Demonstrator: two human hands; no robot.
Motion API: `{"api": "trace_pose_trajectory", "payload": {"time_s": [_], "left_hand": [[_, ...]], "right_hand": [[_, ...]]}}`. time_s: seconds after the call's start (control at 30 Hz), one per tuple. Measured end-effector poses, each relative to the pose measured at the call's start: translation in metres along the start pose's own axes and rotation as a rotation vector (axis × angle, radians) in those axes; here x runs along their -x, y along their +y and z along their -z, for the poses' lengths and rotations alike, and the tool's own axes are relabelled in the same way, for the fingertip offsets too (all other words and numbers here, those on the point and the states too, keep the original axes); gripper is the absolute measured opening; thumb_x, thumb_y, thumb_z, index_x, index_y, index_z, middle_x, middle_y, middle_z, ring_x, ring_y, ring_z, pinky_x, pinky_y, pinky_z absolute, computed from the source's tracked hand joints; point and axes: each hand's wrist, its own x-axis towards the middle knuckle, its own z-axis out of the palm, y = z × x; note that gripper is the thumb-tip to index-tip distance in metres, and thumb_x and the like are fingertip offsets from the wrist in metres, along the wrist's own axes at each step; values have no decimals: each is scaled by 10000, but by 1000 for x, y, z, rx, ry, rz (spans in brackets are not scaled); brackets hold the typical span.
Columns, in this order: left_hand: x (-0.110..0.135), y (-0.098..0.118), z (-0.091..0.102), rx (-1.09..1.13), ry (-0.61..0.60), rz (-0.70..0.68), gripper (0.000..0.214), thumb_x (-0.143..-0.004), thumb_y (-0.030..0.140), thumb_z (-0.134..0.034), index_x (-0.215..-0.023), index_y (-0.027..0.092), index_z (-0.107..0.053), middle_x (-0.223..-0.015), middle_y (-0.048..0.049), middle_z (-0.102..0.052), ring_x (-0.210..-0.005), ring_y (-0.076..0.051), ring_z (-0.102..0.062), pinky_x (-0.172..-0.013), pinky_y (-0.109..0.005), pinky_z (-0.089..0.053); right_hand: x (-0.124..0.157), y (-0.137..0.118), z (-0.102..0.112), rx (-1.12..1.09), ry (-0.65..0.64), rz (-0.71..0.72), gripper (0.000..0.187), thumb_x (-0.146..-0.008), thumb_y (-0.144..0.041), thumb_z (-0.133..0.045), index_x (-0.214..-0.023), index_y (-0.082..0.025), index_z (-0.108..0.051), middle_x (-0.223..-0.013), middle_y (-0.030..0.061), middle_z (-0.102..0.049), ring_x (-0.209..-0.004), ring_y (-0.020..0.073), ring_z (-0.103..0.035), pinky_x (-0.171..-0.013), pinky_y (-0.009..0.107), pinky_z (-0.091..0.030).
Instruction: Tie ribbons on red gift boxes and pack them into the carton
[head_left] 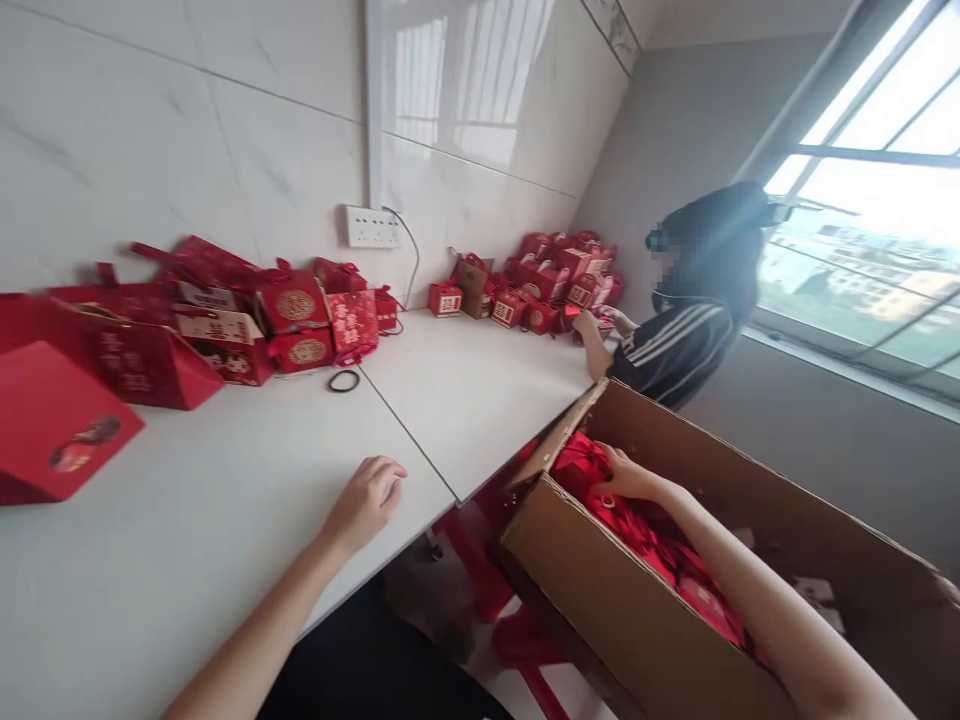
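Left hand (369, 497) half-open, loosely curled on bench (225, 530); right hand (624, 476) inside carton (615, 590), over red pieces (576, 462), grip hard to tell; pieces beneath right hand look jumbled; pulling one might snag or crease neighbours.

Glossy red items (649, 532) were heaped in an open cardboard box (637, 605).
They were piled loosely along the box's near wall, their separate shapes blurred together, and were touched at the table end by the right hand (621, 474). The brown box was left uncovered, its end flap tilted outward. The white table (225, 470) was overlaid by the left hand (367, 502).
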Motion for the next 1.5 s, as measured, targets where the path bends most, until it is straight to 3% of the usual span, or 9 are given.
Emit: {"api": "trace_pose_trajectory", "payload": {"time_s": [0.17,0.4,0.63,0.8,0.9,1.0,1.13,1.33,1.5], "left_hand": [[-1,4,3,-135,-87,1,210,-847,239,-392,-808,202,-595,-851,-48,-658,-859,-204,-609,-780,-333,-497],[-1,0,3,-199,-98,-17,252,-851,318,-392,-777,223,-613,-814,-36,-666,-803,-197,-636,-714,-305,-515],[-3,-9,1,-184,-62,-57,231,-838,396,-404,-787,270,-591,-787,20,-670,-793,-203,-639,-724,-330,-525],[-1,-11,-1,-160,-35,-60,197,-836,367,-417,-786,274,-582,-779,14,-663,-787,-208,-636,-717,-318,-509],[1,-13,-3,-155,-44,-63,203,-853,367,-410,-796,270,-579,-792,17,-659,-797,-202,-629,-719,-310,-503],[2,-16,-4,-160,-58,-68,218,-870,389,-387,-809,275,-563,-796,57,-643,-813,-181,-621,-732,-306,-512],[1,-14,-3,-160,-99,-36,191,-866,369,-409,-817,271,-564,-815,65,-635,-824,-170,-612,-748,-318,-516],[5,7,-4,-187,-84,-64,199,-815,133,-409,-780,191,-597,-792,-51,-639,-790,-203,-607,-744,-357,-509],[12,21,-9,-294,-65,-9,150,-769,98,-505,-812,195,-611,-861,-43,-658,-830,-186,-617,-766,-326,-520]], "right_hand": [[2,19,-13,-490,94,-73,800,-483,-319,-744,-1229,-205,-478,-1226,118,-511,-1175,318,-497,-1028,478,-378],[37,26,7,-1211,165,-83,372,-659,-558,-490,-876,-257,-525,-879,44,-662,-923,266,-629,-795,463,-537],[75,4,20,-1886,-164,-92,311,-649,-451,-552,-899,-268,-582,-931,15,-692,-1025,256,-612,-833,444,-528],[70,6,17,-1705,-176,-11,384,-694,-566,-482,-924,-270,-565,-982,32,-675,-1044,285,-601,-853,490,-508],[63,20,13,-1205,43,90,497,-767,-642,-335,-1011,-256,-531,-1002,65,-643,-1049,296,-595,-872,508,-491],[56,33,8,-796,244,139,554,-708,-597,-515,-1136,-248,-478,-1119,88,-567,-1139,309,-527,-946,515,-445],[40,31,-10,-615,297,146,682,-492,-387,-759,-1110,-245,-506,-1213,89,-455,-1182,326,-453,-1035,518,-366],[22,14,-66,-510,363,130,556,-548,-486,-649,-1001,-233,-447,-1057,106,-429,-1172,410,-418,-1052,630,-276],[2,38,-80,-257,493,82,511,-513,-504,-616,-943,-296,-434,-912,116,-517,-1075,459,-495,-925,615,-441]]}}
